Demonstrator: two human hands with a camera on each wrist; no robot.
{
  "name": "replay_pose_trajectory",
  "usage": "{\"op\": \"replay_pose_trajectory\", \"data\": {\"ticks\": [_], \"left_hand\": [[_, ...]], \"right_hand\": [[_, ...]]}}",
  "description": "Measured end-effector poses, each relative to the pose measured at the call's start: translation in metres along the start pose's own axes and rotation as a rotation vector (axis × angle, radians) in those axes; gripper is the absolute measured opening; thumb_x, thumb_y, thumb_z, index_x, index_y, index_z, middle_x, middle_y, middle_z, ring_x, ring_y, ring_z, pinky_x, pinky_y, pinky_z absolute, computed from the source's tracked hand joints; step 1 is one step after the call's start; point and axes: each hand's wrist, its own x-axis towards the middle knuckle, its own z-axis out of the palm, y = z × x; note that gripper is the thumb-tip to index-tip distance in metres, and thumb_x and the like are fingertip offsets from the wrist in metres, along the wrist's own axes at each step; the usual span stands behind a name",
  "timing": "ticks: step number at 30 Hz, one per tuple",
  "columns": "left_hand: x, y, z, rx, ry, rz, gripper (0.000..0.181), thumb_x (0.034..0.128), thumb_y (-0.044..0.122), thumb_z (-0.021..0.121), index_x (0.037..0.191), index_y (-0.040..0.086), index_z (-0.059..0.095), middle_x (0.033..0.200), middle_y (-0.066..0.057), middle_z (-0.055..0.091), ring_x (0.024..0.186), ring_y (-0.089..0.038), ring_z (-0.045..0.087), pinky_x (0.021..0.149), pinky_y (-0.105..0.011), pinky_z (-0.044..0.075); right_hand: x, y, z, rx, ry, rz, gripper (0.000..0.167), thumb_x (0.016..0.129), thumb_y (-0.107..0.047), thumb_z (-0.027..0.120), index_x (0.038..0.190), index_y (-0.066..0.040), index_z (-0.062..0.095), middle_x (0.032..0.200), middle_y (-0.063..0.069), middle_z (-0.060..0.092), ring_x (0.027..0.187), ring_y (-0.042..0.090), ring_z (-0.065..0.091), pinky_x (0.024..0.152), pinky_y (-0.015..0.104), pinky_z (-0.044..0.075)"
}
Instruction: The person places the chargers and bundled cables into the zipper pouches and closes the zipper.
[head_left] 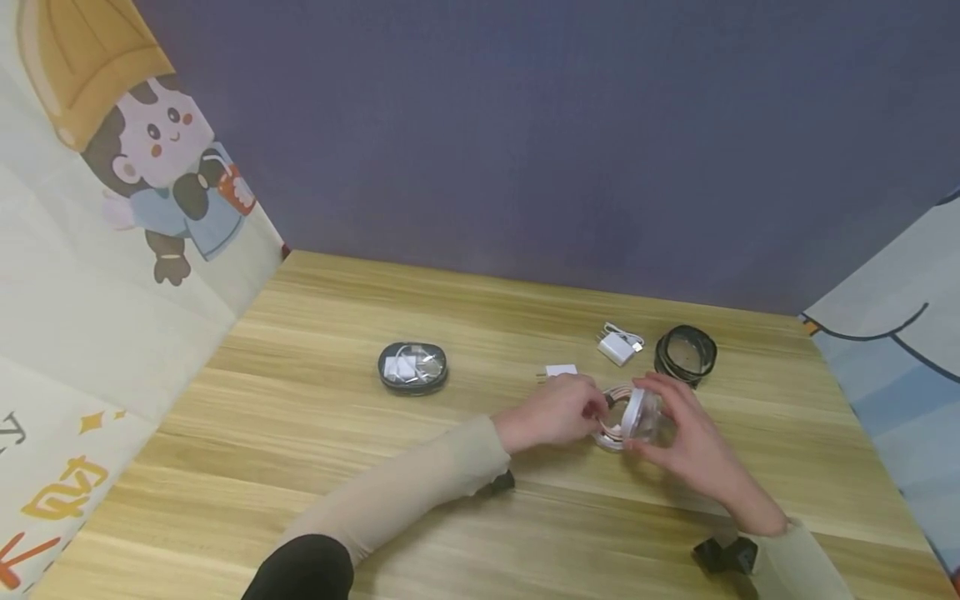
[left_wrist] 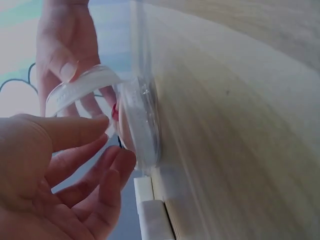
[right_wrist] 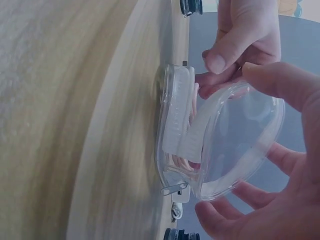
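A clear zip case [head_left: 640, 414] with white trim stands on the table, its lid raised. Inside its base lies a coiled pale cable [right_wrist: 184, 162], partly hidden by the trim. My right hand [head_left: 693, 446] holds the transparent lid [right_wrist: 240, 140] by its rim, thumb on one side and fingers on the other. From the left, my left hand [head_left: 558, 408] reaches into the case, thumb and fingers curled at the coil; its fingertips are partly hidden in the head view. Just beyond the left hand lies a white charger plug [head_left: 561, 370].
Behind the hands lie another white charger [head_left: 617, 348] with a small white cable, and a black-trimmed clear case [head_left: 660, 358] at the right. A second black-trimmed case [head_left: 412, 383], containing a white charger and cable, sits left on the wooden table [head_left: 300, 333]. A dark partition [head_left: 525, 167] rises behind.
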Motion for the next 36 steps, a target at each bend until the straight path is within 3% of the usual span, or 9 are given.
{"op": "replay_pose_trajectory", "data": {"ticks": [6,15,18,23,30,34,36], "left_hand": [[-0.002,-0.013,-0.007,-0.059,0.017,-0.010,0.018,0.0892,0.024,0.075,0.107,0.020,0.074,0.094,0.013,0.068,0.082,0.000,0.058,0.072,-0.013,0.046],[-0.008,-0.037,-0.021,-0.160,0.060,-0.101,0.019,0.0886,0.023,0.076,0.106,0.017,0.073,0.095,0.009,0.071,0.081,-0.001,0.061,0.073,-0.017,0.049],[-0.010,-0.043,-0.025,-0.149,0.093,-0.125,0.019,0.0874,0.025,0.077,0.104,0.018,0.072,0.094,0.008,0.070,0.080,-0.003,0.061,0.072,-0.018,0.049],[-0.011,-0.051,-0.029,-0.086,0.125,-0.155,0.028,0.0855,0.027,0.079,0.111,0.018,0.071,0.105,0.004,0.070,0.090,-0.010,0.062,0.079,-0.023,0.049],[-0.007,-0.058,-0.028,-0.094,0.148,-0.219,0.042,0.0808,0.026,0.083,0.119,0.018,0.068,0.111,0.002,0.069,0.096,-0.013,0.061,0.087,-0.031,0.050],[-0.004,-0.062,-0.023,-0.092,0.120,-0.209,0.045,0.0801,0.025,0.084,0.122,0.019,0.068,0.115,0.002,0.068,0.099,-0.013,0.061,0.088,-0.029,0.050],[-0.002,-0.063,-0.021,-0.092,0.102,-0.205,0.047,0.0798,0.024,0.084,0.124,0.019,0.067,0.117,0.003,0.068,0.100,-0.013,0.061,0.089,-0.028,0.049]], "right_hand": [[0.000,0.001,0.000,0.018,0.014,-0.022,0.088,0.065,-0.013,0.093,0.140,-0.001,0.048,0.148,0.026,0.035,0.131,0.045,0.039,0.093,0.063,0.045],[0.001,0.008,0.000,0.047,0.015,-0.007,0.091,0.064,-0.009,0.093,0.142,-0.002,0.047,0.150,0.025,0.034,0.132,0.046,0.037,0.095,0.062,0.044],[0.002,0.009,-0.001,0.076,0.012,-0.011,0.091,0.065,-0.008,0.093,0.143,-0.001,0.046,0.150,0.026,0.035,0.132,0.047,0.037,0.096,0.061,0.043],[0.003,0.010,-0.001,0.123,-0.001,0.004,0.089,0.067,-0.006,0.092,0.143,0.000,0.046,0.151,0.021,0.034,0.135,0.039,0.036,0.104,0.037,0.043],[0.004,0.015,-0.003,0.174,0.006,-0.016,0.090,0.067,-0.001,0.090,0.144,0.000,0.044,0.151,0.019,0.034,0.137,0.024,0.034,0.105,0.038,0.041],[0.004,0.018,-0.004,0.199,0.014,-0.027,0.091,0.068,0.001,0.090,0.145,-0.003,0.043,0.150,0.020,0.035,0.136,0.018,0.035,0.104,0.016,0.036],[0.003,0.018,-0.004,0.212,0.012,-0.023,0.090,0.068,0.001,0.089,0.146,-0.002,0.043,0.149,0.020,0.035,0.135,0.014,0.034,0.103,0.013,0.035]]}}
